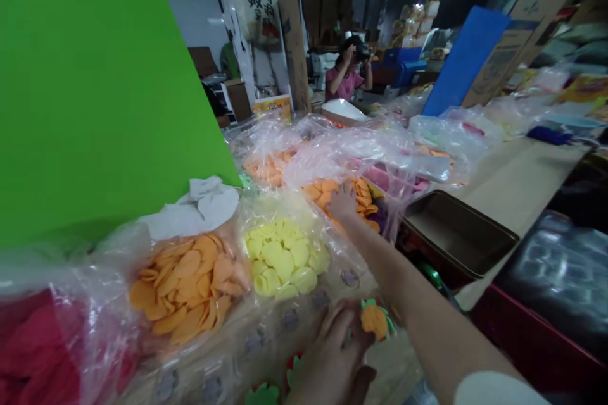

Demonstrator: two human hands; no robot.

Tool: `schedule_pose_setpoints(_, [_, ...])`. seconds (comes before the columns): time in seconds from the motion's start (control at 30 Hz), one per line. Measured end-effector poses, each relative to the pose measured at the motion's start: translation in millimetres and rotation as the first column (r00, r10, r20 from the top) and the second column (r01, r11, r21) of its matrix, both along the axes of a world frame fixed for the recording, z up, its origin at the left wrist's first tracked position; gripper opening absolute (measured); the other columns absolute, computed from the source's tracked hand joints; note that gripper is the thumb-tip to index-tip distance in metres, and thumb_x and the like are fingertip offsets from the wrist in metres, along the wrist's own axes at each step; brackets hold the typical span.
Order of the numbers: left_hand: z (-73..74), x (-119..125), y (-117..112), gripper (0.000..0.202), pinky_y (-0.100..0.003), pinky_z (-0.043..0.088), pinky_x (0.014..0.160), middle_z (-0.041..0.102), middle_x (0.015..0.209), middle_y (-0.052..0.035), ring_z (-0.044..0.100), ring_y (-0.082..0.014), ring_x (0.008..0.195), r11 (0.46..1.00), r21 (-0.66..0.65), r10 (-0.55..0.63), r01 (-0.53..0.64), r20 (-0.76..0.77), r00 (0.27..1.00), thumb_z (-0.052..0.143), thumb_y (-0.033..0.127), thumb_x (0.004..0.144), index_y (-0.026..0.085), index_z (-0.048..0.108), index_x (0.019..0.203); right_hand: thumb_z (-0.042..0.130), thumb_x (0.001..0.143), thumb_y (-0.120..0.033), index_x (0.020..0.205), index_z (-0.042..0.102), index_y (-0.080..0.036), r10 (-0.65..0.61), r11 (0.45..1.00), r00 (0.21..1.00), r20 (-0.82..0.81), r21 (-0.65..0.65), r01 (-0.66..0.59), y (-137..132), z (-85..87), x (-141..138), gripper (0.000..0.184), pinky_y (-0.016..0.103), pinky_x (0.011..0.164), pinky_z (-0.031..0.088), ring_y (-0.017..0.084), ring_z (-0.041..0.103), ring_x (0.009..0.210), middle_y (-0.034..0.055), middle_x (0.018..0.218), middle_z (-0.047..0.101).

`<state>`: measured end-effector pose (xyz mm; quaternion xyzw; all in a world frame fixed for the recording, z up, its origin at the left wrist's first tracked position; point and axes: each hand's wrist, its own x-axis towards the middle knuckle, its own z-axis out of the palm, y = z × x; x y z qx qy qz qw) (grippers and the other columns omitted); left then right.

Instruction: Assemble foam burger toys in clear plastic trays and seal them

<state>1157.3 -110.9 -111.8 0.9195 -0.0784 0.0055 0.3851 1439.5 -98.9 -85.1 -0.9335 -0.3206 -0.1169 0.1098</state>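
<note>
Left hand [330, 351] at six o'clock: I can't read its grip; right hand [342, 202] at twelve, fingers outspread, over orange, flat, foam-like ovals [365, 205]: likely picking; next needs a pinch.

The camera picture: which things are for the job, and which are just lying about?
Likely for the job:
orange pieces at the right hand
orange-and-green piece by the left hand
yellow discs, perhaps, close by

Probably just about:
tote bag, hanging up
blue board
green board
</note>
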Motion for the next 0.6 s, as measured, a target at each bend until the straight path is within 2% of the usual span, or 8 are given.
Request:
schedule_pose_setpoints(0.1, [6.6,5,25,0.029,-0.04,0.035,0.099,0.051,0.125,-0.0057,0.043,-0.0226,0.118,0.923,-0.304,0.215,-0.235,-0.097,0.972,0.046,0.036,0.083,0.028,0.059,0.107,0.043,0.085,-0.024,0.103,0.056,-0.011,-0.017,0.999,1.0,0.004,0.036,0.017,2,-30.3,-3,0.026,0.044,0.097,0.027,0.029,0.036,0.119,0.0178,0.12,0.052])
schedule_pose_setpoints(0.27, [37.8,50,52,0.03,-0.034,0.043,0.09,0.062,0.105,-0.0086,0.057,-0.0198,0.1,0.369,-0.805,0.31,-0.466,-0.366,0.878,0.052,0.041,0.079,0.019,0.061,0.097,0.042,0.086,-0.025,0.092,0.059,-0.015,-0.032,0.999,0.998,-0.057,0.035,0.034,-22,-42.1,-2,0.021,0.028,0.078,0.039,0.018,0.055,0.086,0.0083,0.087,0.063])
schedule_pose_setpoints(0.33, [46.4,71,56,0.032,-0.033,0.042,0.09,0.061,0.108,-0.009,0.057,-0.0192,0.101,0.257,-0.86,0.282,-0.442,-0.37,0.885,0.057,0.04,0.076,0.018,0.06,0.099,0.047,0.084,-0.03,0.095,0.059,-0.017,-0.006,0.999,0.998,-0.066,0.04,0.009,-27,-38.1,4,0.021,0.025,0.078,0.039,0.016,0.055,0.089,0.006,0.091,0.064])
schedule_pose_setpoints(0.4, [49.8,91,59,0.031,-0.033,0.043,0.089,0.061,0.108,-0.0089,0.057,-0.0187,0.099,0.304,-0.861,0.299,-0.408,-0.32,0.899,0.056,0.039,0.076,0.019,0.06,0.1,0.046,0.085,-0.034,0.1,0.058,-0.019,-0.004,0.999,0.998,-0.069,0.053,0.007,-30,-32.0,15,0.025,0.025,0.081,0.039,0.016,0.055,0.093,0.006,0.095,0.063])
schedule_pose_setpoints(0.47, [51.1,114,64,0.028,-0.033,0.043,0.088,0.062,0.107,-0.008,0.058,-0.0183,0.098,0.551,-0.768,0.354,-0.326,-0.138,0.925,0.05,0.037,0.08,0.02,0.059,0.101,0.04,0.089,-0.035,0.103,0.057,-0.016,-0.045,0.997,0.996,-0.071,0.065,0.05,-32,-22.6,33,0.029,0.029,0.083,0.04,0.017,0.055,0.095,0.0086,0.097,0.063])
schedule_pose_setpoints(0.53, [55.3,144,73,0.027,-0.034,0.041,0.09,0.062,0.106,-0.0069,0.056,-0.0183,0.1,0.881,-0.432,0.279,-0.193,0.145,0.949,0.043,0.031,0.084,0.021,0.059,0.103,0.039,0.09,-0.035,0.103,0.057,-0.014,-0.085,0.994,0.993,-0.078,0.065,0.09,-35,-8.4,57,0.03,0.034,0.083,0.042,0.017,0.056,0.092,0.009,0.099,0.061])
schedule_pose_setpoints(0.57, [59.7,162,81,0.027,-0.035,0.038,0.093,0.061,0.107,-0.007,0.054,-0.0191,0.103,0.976,-0.176,0.172,-0.13,0.248,0.953,0.041,0.026,0.084,0.021,0.06,0.104,0.042,0.089,-0.036,0.103,0.056,-0.014,-0.089,0.994,0.993,-0.079,0.061,0.094,-37,0.5,70,0.03,0.036,0.083,0.043,0.017,0.057,0.091,0.0084,0.101,0.06])
schedule_pose_setpoints(0.6, [65.8,182,91,0.029,-0.037,0.034,0.098,0.06,0.11,-0.0077,0.051,-0.0203,0.108,0.993,0.082,0.053,-0.08,0.289,0.956,0.042,0.022,0.083,0.02,0.06,0.105,0.044,0.088,-0.038,0.104,0.055,-0.014,-0.087,0.994,0.993,-0.076,0.06,0.092,-38,10.2,83,0.031,0.038,0.083,0.044,0.017,0.057,0.092,0.0078,0.103,0.059])
